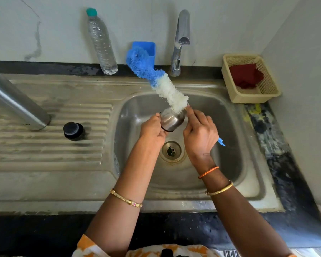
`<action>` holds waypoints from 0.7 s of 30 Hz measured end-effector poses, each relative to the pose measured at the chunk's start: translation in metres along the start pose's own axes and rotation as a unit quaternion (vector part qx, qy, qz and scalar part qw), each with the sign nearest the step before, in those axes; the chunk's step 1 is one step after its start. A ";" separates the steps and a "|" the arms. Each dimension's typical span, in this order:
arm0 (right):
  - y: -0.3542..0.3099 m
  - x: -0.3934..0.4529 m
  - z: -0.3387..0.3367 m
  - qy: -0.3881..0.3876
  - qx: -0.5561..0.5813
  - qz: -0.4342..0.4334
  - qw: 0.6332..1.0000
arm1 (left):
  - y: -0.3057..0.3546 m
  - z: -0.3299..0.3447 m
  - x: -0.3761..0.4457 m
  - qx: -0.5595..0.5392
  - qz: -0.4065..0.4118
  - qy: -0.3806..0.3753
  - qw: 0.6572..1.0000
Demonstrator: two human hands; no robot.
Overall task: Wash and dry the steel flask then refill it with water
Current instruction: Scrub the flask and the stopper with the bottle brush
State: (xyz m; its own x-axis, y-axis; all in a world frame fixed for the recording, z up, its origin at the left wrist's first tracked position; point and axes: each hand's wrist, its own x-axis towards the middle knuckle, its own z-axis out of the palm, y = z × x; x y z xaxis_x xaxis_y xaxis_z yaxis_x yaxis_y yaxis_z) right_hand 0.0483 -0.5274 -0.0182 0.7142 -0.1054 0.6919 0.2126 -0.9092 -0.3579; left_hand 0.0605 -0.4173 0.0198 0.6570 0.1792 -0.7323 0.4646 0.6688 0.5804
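Observation:
Over the sink basin [220,127], my left hand [153,129] grips a small steel cup-shaped flask lid [171,119]. My right hand [200,135] holds a long bottle brush [167,86] by its blue handle, whose tip sticks out at the hand's right. The brush's white bristles touch the lid's far rim, and its blue bristled end points up toward the wall. The tall steel flask [17,102] stands on the ribbed drainboard at the left. Its black stopper [73,130] sits beside it on the drainboard.
A steel tap [180,41] rises behind the basin, with no water visible. A blue holder [145,49] and a clear plastic bottle [102,43] with a green cap stand against the wall. A beige basket [250,78] holding a red cloth sits at the right. The drain [171,151] lies below my hands.

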 end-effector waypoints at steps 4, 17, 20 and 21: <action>-0.001 0.006 0.002 -0.010 -0.007 0.011 1.000 | 0.005 -0.001 0.002 -0.006 -0.011 -0.003 1.000; 0.000 0.011 -0.013 -0.195 0.214 0.187 0.939 | 0.007 -0.006 0.013 0.029 0.044 0.007 0.999; -0.006 0.008 -0.015 -0.195 0.212 0.140 0.947 | 0.012 -0.005 0.019 0.034 0.083 0.028 0.996; -0.007 0.010 -0.015 -0.202 0.213 0.143 0.945 | 0.013 -0.006 0.019 0.045 0.096 0.033 0.994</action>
State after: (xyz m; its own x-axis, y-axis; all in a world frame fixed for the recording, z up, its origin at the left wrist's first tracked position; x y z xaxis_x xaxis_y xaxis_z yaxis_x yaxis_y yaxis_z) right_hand 0.0434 -0.5283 0.0006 0.9613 -0.0824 0.2630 0.1593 -0.6125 -0.7743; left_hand 0.0758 -0.4009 0.0116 0.6996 0.3462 -0.6251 0.3876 0.5511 0.7390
